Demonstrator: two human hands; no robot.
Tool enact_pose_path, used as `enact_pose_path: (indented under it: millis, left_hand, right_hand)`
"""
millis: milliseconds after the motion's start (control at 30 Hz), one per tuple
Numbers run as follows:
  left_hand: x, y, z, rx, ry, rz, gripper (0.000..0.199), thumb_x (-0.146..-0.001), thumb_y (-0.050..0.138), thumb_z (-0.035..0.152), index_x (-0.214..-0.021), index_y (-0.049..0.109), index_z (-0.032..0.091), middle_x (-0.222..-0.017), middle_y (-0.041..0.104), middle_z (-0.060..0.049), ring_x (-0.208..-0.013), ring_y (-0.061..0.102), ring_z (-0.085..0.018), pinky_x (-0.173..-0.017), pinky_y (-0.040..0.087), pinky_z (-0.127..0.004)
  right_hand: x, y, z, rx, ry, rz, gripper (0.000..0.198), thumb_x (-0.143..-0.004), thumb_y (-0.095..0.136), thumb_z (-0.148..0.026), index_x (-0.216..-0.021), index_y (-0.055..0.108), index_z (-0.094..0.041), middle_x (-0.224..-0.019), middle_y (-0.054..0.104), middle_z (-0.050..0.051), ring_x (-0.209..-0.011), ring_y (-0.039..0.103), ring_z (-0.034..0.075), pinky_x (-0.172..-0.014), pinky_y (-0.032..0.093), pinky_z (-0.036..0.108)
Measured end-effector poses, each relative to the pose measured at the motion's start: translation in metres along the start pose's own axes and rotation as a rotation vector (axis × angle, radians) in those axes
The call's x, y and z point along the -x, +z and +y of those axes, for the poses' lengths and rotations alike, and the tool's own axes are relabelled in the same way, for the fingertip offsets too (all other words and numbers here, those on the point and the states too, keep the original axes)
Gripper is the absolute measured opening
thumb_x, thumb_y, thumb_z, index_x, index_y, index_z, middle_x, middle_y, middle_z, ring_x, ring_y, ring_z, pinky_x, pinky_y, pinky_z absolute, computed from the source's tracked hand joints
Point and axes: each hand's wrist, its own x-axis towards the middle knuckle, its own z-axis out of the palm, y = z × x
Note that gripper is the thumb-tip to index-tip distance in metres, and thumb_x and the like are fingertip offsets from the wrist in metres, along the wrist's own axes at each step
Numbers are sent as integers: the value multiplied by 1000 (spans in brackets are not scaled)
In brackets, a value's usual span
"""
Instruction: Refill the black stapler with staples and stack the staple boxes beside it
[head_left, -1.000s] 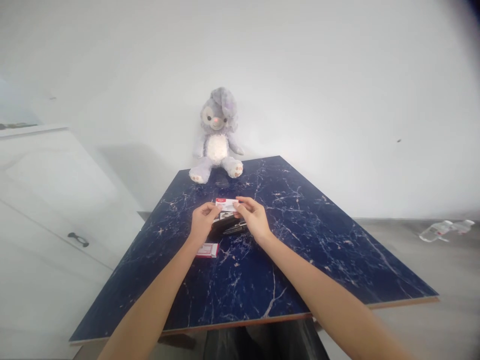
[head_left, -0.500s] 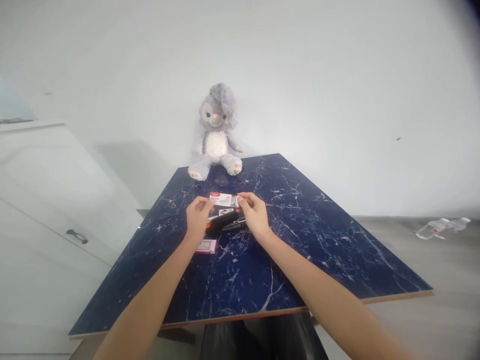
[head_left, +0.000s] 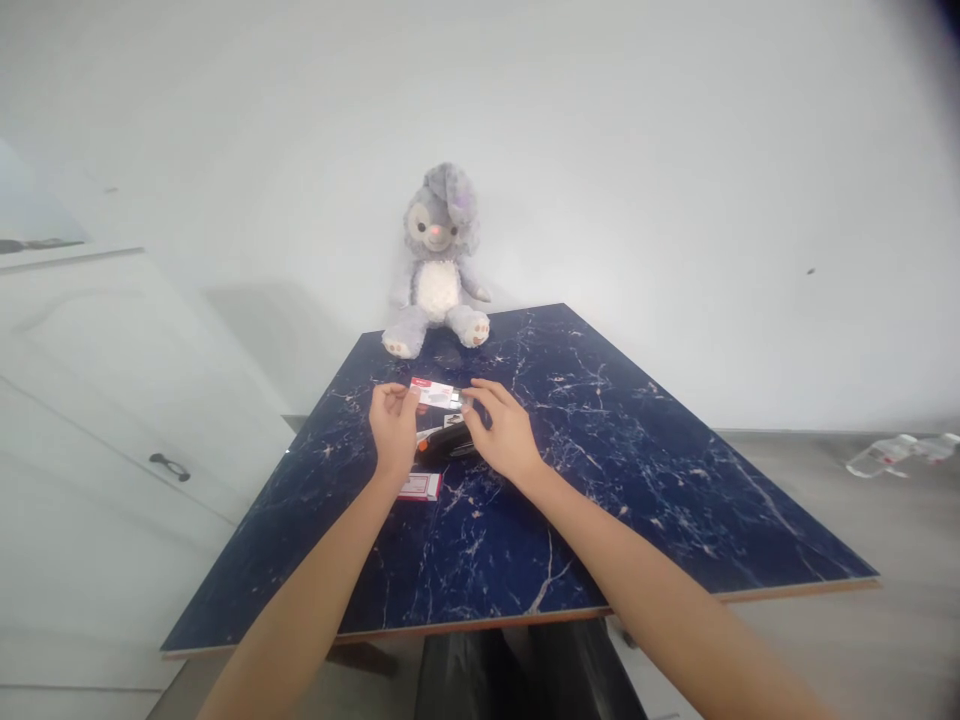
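Note:
A small white-and-red staples box point(head_left: 432, 392) is raised above the table, pinched at its left end by my left hand point(head_left: 394, 425). Silver-grey staples point(head_left: 457, 399) show at the box's right end. There, the thumb and index finger of my right hand point(head_left: 501, 428) close around the silver piece; its exact edge is hidden by the fingers. Below the box lies a black stapler point(head_left: 447, 441) with an orange part at its left, partly covered by my right hand. A second red-and-white box point(head_left: 421, 487) lies nearer me, beside my left wrist.
A grey plush rabbit point(head_left: 439, 265) sits at the far edge of the dark blue marbled table point(head_left: 600, 480), against the wall. A white cabinet point(head_left: 90, 450) stands on the left. Clear plastic bottles point(head_left: 885, 455) lie on the floor at right.
The box has tilted down to the right and shifted slightly left in my left hand. My right fingers have drawn off its corner, and silver shows at that end.

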Motion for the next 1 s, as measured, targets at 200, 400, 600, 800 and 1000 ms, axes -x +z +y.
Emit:
enact_pose_path:
  millis: [200,400,600,800,1000]
  left_hand:
    - [4,2,-1,56,-12,-149,42,-91,61,38,-130,59,21,-95,68,-5,-71,64,-14,-72,54,-29]
    - [6,5,-10,106,-79,-217,36,-90,62,40,-120,69,20,-110,69,-9,-83,66,-18,-75,54,-30]
    - [7,7,-12,91,-115,-102,40,-92,60,38,-129,60,22,-97,68,-5,-78,65,-16,-73,53,-28]
    - [4,10,-22,139,-336,-77,32,-89,60,32,-118,64,19,-97,69,-6,-76,65,-16,-70,54,-28]
    - [2,11,-18,186,-376,-99,30,-85,62,31,-113,68,19,-98,72,-6,-72,65,-14,-68,52,-26]
  right_hand:
    - [1,3,9,155,-36,-57,29,-96,51,-28,-120,67,-24,-133,61,8,-121,56,24,-108,43,40]
    - [-2,-1,7,275,24,-175,21,-91,55,-26,-110,62,-20,-103,68,8,-96,59,25,-90,47,38]
    - [-4,-4,6,322,82,-200,13,-91,55,-26,-102,57,-21,-90,64,6,-88,57,23,-80,43,34]
    - [-5,-3,8,393,5,-169,6,-89,58,-26,-94,59,-22,-87,66,5,-87,57,24,-82,43,35]
    - [-5,-3,13,357,-37,-106,5,-88,59,-21,-93,62,-21,-106,67,8,-97,59,25,-89,46,38]
